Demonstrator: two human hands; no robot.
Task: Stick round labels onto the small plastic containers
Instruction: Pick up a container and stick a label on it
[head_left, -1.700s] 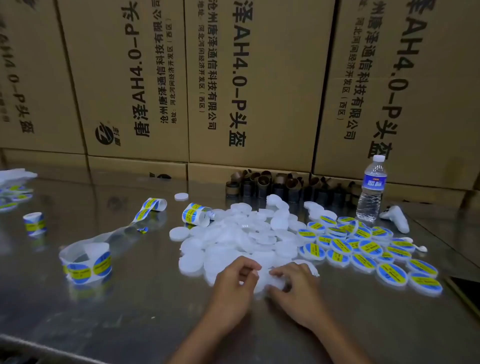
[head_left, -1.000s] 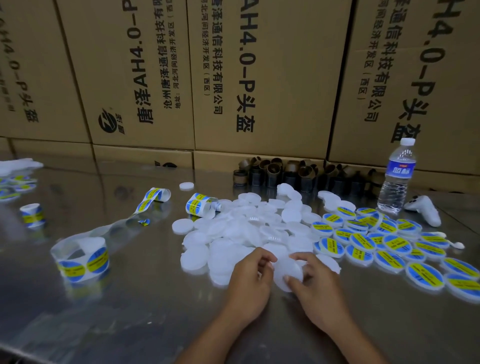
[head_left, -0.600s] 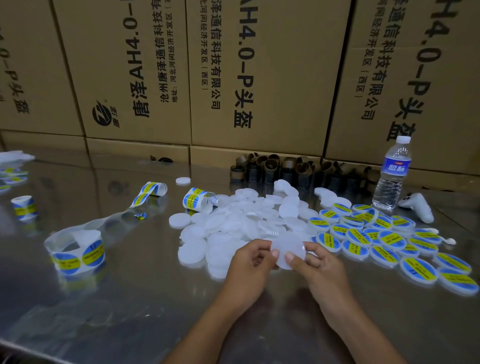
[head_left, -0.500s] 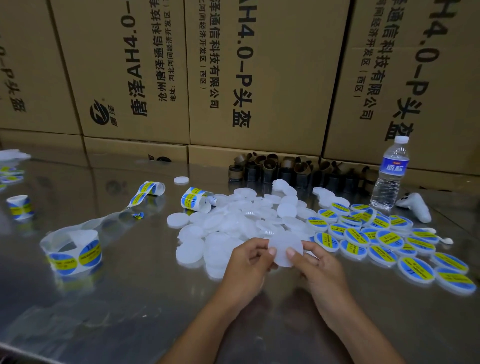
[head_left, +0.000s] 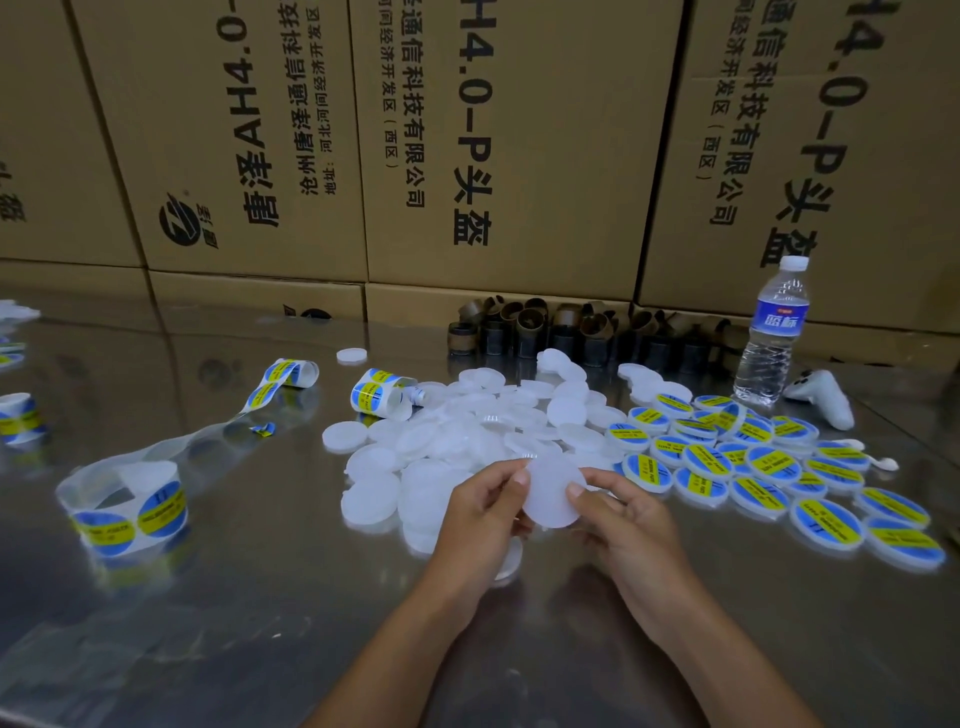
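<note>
Both hands up front: left hand (head_left: 485, 512) and right hand (head_left: 626, 519) pinch one blank white container (head_left: 552, 491) by its edges, lifted above the counter (head_left: 260, 597). Behind it, the unlabelled pile (head_left: 467, 431); labelled containers (head_left: 753, 467) spread right; label roll (head_left: 127, 506) sits left.

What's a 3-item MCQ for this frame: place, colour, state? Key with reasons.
1. Where is the water bottle? A. far right, by the cardboard boxes B. far left C. in a hand
2. Colours on the labelled containers? A. red and white B. blue and yellow C. green and black
3. The held container is: A. labelled B. bare white C. cracked in half
Key: A, it stands at the right, near the boxes; B, blue faces carry yellow bands; B, left hand and right hand pinch a blank white disc.
</note>
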